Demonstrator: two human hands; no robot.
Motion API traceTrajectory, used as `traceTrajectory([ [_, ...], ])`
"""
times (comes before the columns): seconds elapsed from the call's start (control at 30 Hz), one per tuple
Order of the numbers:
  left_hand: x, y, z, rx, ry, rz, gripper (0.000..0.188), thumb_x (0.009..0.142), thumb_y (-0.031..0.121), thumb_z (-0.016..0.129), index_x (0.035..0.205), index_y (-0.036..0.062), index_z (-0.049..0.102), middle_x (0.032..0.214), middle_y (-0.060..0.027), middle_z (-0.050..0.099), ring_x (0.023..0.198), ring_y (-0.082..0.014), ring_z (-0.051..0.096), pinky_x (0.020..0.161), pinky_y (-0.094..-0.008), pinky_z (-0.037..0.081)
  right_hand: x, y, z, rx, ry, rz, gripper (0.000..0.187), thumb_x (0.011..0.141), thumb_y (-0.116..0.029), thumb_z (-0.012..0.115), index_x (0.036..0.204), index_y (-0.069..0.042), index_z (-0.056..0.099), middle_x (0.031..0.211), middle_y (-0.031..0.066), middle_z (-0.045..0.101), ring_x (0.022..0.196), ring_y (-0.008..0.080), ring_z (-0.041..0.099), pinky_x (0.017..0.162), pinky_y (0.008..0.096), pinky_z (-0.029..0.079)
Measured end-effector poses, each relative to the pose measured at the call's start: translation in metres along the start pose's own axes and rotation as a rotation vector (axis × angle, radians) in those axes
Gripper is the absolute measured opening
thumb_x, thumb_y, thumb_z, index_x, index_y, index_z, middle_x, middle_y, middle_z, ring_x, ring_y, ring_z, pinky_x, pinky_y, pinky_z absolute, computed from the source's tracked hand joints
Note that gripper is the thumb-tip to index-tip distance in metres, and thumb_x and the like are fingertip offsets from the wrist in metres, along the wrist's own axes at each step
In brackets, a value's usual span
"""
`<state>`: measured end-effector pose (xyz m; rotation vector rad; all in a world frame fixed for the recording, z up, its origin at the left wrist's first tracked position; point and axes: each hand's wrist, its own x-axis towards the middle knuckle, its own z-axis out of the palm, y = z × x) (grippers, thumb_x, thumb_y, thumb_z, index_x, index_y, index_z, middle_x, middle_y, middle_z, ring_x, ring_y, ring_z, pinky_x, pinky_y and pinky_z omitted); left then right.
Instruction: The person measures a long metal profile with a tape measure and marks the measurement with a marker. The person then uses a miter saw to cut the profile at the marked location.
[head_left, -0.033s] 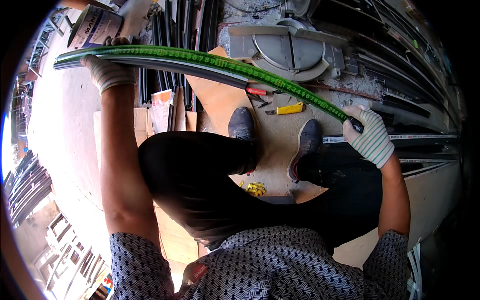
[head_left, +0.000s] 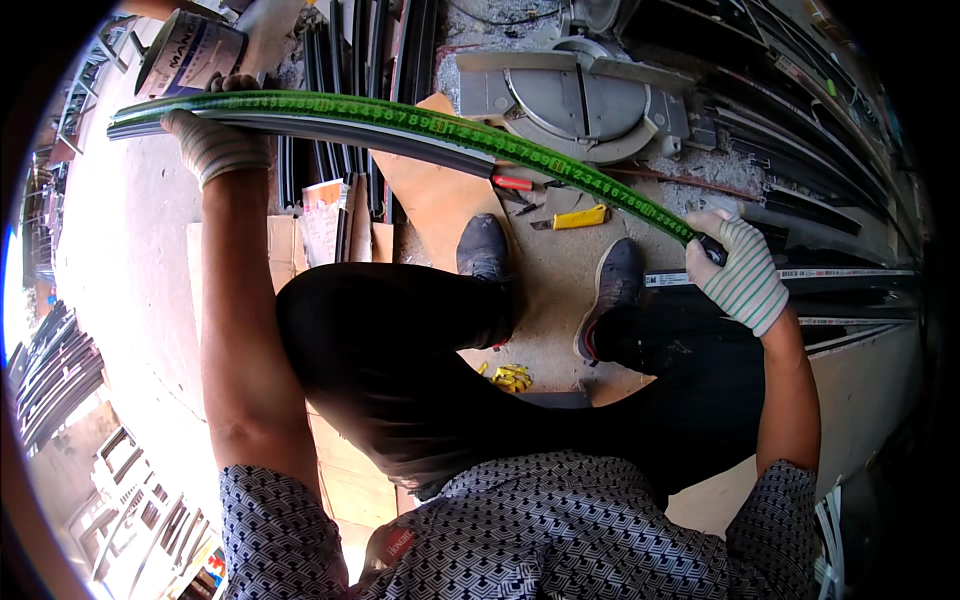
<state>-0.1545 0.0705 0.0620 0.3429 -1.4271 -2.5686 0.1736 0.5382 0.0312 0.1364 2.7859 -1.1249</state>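
A green tape measure (head_left: 440, 124) is pulled out in a long arc across the upper part of the view. My left hand (head_left: 222, 140), in a striped work glove, is closed round the blade's far-left end together with a dark metal or plastic profile strip (head_left: 420, 155). That strip runs just below the blade and ends near the middle. On the right, my gloved right hand (head_left: 742, 272) grips the dark case (head_left: 713, 249) of the tape measure, where the blade comes out. Its fingers partly hide the case.
A grey mitre saw (head_left: 580, 105) stands ahead amid shavings. On the floor lie a yellow utility knife (head_left: 580, 217), a red-handled tool (head_left: 513, 183) and a yellow bundle (head_left: 512, 378). Dark profiles (head_left: 350, 90) lie beside a bucket (head_left: 192, 55); more profiles (head_left: 840, 275) lie right.
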Motion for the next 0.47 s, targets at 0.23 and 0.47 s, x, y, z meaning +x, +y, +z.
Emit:
traceTrajectory([
  [0.23, 0.001, -0.001, 0.002, 0.02, -0.001, -0.006, 0.074, 0.1, 0.076, 0.023, 0.093, 0.0073, 0.048, 0.076, -0.0109, 0.056, 0.071, -0.0293, 0.059, 0.082, -0.0539, 0.057, 0.0, -0.002, -0.001, -0.051, 0.007, -0.04, 0.029, 0.087, -0.009, 0.068, 0.113, 0.002, 0.072, 0.099, 0.0178, 0.071, 0.092, 0.0274, 0.07, 0.089, 0.0361, 0.055],
  [0.47, -0.008, -0.001, 0.009, 0.001, 0.043, 0.017, 0.07, 0.101, 0.073, 0.025, 0.092, 0.0076, 0.047, 0.073, -0.0103, 0.054, 0.068, -0.0285, 0.058, 0.081, -0.054, 0.057, 0.0, -0.004, -0.001, -0.052, 0.011, -0.06, 0.029, 0.087, -0.009, 0.068, 0.113, 0.002, 0.072, 0.1, 0.0182, 0.071, 0.094, 0.0286, 0.069, 0.091, 0.0369, 0.055],
])
